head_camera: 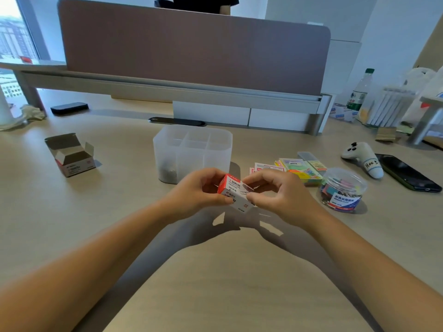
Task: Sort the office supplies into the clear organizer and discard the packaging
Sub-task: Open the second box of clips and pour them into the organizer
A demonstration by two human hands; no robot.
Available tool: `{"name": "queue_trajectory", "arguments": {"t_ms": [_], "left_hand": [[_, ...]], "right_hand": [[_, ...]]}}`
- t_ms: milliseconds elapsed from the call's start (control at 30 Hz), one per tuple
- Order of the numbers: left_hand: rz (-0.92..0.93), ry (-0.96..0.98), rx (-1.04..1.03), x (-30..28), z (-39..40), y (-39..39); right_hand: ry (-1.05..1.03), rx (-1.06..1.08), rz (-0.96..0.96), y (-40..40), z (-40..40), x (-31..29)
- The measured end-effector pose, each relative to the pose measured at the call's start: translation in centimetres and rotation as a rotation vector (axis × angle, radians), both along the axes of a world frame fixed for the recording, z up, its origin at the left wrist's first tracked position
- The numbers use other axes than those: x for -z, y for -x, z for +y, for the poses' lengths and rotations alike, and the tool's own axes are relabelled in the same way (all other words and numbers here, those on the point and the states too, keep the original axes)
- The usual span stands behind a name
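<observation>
From the head view, we hold the small paper clip box [233, 191] up over the counter [215, 271], just in front of the clear organizer [193, 152]. Our left hand [194, 191] grips it, and our right hand [280, 191] fingers [250, 180] pinch its flap (half open). We should pull gently and keep it level, so no clips spill.

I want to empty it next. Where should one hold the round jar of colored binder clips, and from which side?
Grip the binder clip jar around its clear cylindrical wall, below the lid, coming from the right side with the right hand. It stands upright; sticky notes crowd its left, while its right and near sides look free. The round wall probably suits a wrapping grip.
</observation>
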State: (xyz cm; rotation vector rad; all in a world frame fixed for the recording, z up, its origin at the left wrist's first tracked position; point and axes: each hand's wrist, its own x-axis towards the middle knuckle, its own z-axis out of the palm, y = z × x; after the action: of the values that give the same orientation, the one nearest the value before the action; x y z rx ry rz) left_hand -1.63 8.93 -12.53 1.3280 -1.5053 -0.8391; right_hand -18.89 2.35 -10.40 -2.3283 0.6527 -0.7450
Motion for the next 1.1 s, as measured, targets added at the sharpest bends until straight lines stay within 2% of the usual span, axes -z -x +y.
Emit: {"name": "queue_trajectory", "arguments": {"t_ms": [233, 400, 733, 1100], "left_hand": [[0.057, 0.002, -0.037, 0.2, 1.3, -1.9], [0.115, -0.003, -0.032, -0.1, 2.1, -2.8], [0.189, -0.026, -0.033, -0.2, 3.4, -4.2], [0.149, -0.025, -0.114, -1.3, 4.4, -5.7]], "right_hand": [[0.175, -0.064, 0.101, -2.4, 0.7, 0.0], [0.260, -0.102, 0.101, -3.7, 1.1, -0.2], [0.266, -0.140, 0.138, -5.8, 1.1, -0.8], [0.331, -0.176, 0.218, -8.2, 1.6, -2.0]]}}
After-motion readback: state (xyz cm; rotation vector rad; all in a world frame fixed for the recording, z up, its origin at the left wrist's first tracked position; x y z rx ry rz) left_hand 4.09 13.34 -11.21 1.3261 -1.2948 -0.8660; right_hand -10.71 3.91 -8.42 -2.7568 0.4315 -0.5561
